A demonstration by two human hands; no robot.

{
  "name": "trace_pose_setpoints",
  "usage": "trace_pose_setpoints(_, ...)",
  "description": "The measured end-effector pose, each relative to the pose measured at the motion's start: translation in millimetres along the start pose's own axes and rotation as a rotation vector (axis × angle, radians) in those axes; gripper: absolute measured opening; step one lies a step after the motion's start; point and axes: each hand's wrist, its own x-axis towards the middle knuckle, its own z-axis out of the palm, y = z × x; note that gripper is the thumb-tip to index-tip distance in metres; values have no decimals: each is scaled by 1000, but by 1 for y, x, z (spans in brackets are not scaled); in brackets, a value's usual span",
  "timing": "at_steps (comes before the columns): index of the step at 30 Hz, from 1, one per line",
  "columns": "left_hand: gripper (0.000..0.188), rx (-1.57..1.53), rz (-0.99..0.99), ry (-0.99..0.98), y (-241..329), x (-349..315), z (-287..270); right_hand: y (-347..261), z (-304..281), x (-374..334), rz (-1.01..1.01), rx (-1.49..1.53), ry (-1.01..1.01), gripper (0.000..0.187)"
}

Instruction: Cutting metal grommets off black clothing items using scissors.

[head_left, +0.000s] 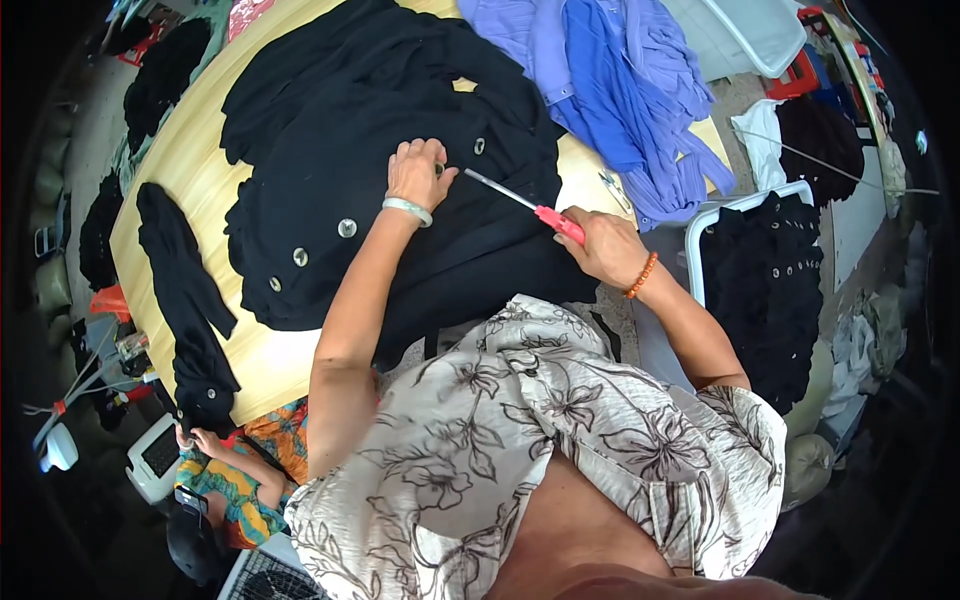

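Note:
A black garment [330,190] with a row of round buttons is spread over the wooden table in front of me. My left hand [416,178] rests on it with bent fingers, gripping the cloth around a button that shows partly between thumb and forefinger. In my right hand [606,247] is a screwdriver-like tool [561,225] with a red handle and a long, thin metal shaft. Its tip points left, a little short of my left thumb. Another button [479,146] lies beyond the tip; a pale button [347,228] sits nearer, left of my left wrist.
Purple-blue garments [625,90] are heaped at the far right of the table [270,375], with small scissors [615,190] nearby. A white bin [696,250] of black buttoned garments stands at my right. Another black garment [185,290] lies left. A person [235,490] sits at lower left.

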Motion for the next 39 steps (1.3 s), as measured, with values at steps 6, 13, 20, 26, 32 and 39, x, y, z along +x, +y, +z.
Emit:
trace_pose_setpoints(6,36,114,57,-20,34,36,37,23,-6,-8,81,-93,-5,22)
trace_pose_setpoints(13,25,-857,-306,-44,-15,46,45,26,-13,-2,87,-36,-42,26)
trace_pose_setpoints(20,48,-1269,-273,-53,-16,45,34,25,-13,9,53,-4,-52,26)
trace_pose_setpoints(26,18,-1188,-333,-114,-16,57,42,29,-15,18,75,14,11,27)
trace_pose_setpoints(32,23,-954,-437,37,-8,44,29,16,-14,17,31,35,-45,26)
trace_pose_setpoints(39,23,-432,15,346,46,-21,18,34,2,27,-110,155,60,21)
